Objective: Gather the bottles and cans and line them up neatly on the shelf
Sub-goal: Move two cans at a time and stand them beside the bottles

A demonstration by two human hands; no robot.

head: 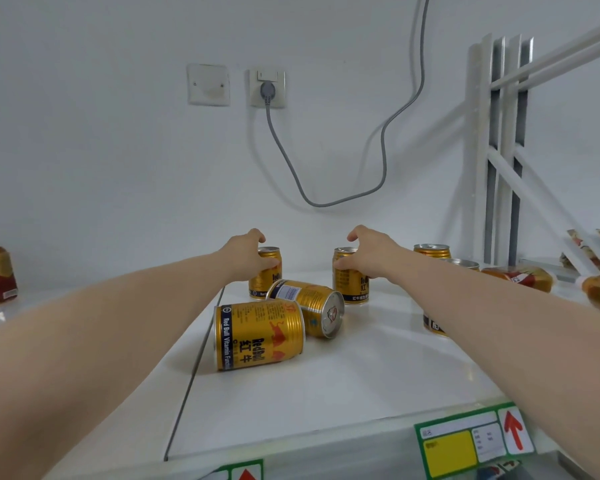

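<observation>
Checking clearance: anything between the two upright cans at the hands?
Head view: bare shelf between left can and right can; a tipped can lies just in front.

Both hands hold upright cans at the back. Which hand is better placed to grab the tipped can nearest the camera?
Probably left. The nearest tipped can lies beside the left forearm, so the left hand only needs to draw back. The right hand would have to cross over the other tipped can.
</observation>
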